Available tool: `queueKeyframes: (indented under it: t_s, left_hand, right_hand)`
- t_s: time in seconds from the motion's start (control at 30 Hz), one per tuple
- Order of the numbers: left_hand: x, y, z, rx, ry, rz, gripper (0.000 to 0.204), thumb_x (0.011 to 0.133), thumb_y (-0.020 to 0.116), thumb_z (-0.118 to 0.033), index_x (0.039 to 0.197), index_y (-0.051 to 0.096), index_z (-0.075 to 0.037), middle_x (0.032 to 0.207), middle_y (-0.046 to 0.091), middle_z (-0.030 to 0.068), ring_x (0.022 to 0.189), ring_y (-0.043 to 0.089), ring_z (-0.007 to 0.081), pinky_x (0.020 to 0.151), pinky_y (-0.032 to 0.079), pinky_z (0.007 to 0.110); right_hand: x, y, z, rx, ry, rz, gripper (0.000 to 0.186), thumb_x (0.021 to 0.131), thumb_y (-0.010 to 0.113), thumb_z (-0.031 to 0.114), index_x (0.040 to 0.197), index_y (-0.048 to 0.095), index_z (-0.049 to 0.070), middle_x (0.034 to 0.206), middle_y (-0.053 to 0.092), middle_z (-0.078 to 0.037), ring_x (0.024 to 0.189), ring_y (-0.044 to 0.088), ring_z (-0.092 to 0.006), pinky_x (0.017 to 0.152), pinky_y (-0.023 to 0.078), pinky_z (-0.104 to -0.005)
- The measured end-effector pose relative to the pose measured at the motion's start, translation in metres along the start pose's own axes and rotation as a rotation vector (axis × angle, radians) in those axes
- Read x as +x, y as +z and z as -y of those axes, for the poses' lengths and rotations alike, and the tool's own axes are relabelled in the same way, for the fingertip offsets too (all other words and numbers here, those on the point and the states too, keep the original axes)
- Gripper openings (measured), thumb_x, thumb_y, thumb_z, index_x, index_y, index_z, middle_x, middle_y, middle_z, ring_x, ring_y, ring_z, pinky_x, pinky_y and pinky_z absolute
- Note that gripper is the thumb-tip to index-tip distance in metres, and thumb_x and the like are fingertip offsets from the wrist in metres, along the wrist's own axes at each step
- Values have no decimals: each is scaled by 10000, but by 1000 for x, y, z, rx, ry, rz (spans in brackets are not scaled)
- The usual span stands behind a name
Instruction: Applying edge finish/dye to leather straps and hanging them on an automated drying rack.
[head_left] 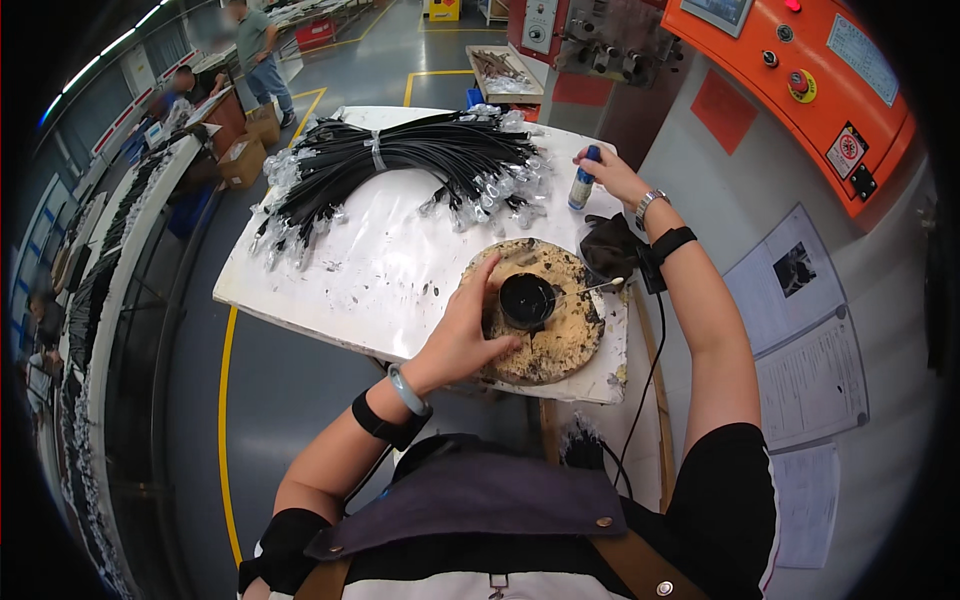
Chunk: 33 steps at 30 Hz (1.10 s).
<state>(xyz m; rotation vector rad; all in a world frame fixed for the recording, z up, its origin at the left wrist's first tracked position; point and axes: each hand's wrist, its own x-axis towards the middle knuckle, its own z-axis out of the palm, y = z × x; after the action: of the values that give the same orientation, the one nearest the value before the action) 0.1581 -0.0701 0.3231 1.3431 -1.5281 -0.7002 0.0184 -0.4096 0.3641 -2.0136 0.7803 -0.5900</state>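
Observation:
My left hand [465, 330] is beside a small round black pot [528, 301], its thumb and fingers spread apart; I cannot tell whether they touch the pot. Dark contents fill the pot, and a thin stick with a pale tip [612, 285] reaches out from it to the right. Under the pot lies a round, crusty yellowish board [545, 360] with dark stains. Farther back on the right, my right hand [615, 178] is closed around a small blue-capped tube [581, 187], held upright at the table's right side. A crumpled black bag-like thing [608, 246] sits below that hand.
A tied bundle of black cables [400, 150] with clear plastic-wrapped ends covers the back of the white table [340, 290]. An orange machine panel [800, 90] stands at the right, above papers on a wall. A black cord [655, 370] hangs at the table's right edge. Two other people are far left.

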Motion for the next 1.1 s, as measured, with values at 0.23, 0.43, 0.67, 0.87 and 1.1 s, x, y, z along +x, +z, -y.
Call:
queueKeyframes:
  t_s: [0.23,0.43,0.67,0.87,1.1]
  left_hand:
    - [9,17,8,95,28,-133,990,644,757,-124,1418,144,-64,1123,497,207,1057,473,345,942,376,395]
    - [8,25,5,137,54,-238,990,628,752,-115,1415,154,-55,1104,501,213,1063,459,357,935,366,403]
    - [1,12,-2,220,86,-120,989,652,760,-111,1421,137,-84,1254,423,199,1162,423,323,994,358,378]
    - [-24,-15,5,184,70,-81,940,681,727,-81,1423,150,-97,1276,421,168,1194,402,306,1015,334,381]
    - [-37,-37,18,200,25,-69,1018,623,796,-140,1413,160,-62,1358,339,174,1255,338,301,1058,267,389]
  right_hand:
    - [-15,-6,-16,-300,26,51,452,855,579,250,1228,446,31,1141,555,-155,1054,525,-215,909,407,-328]
    - [-58,-12,-15,-335,-103,-80,551,835,599,238,1286,386,5,1243,478,-213,1132,491,-264,947,395,-350]
    - [-80,-15,-16,-377,-110,-114,509,833,598,220,1264,416,19,1218,505,-183,1120,499,-266,946,400,-355]
    - [-99,-15,18,-483,-75,-108,383,810,611,193,1149,523,38,1017,582,-125,1010,548,-244,896,425,-344]
    - [-142,1,24,-538,-82,-120,420,786,649,251,1128,543,31,1051,570,-121,1006,547,-238,894,426,-342]
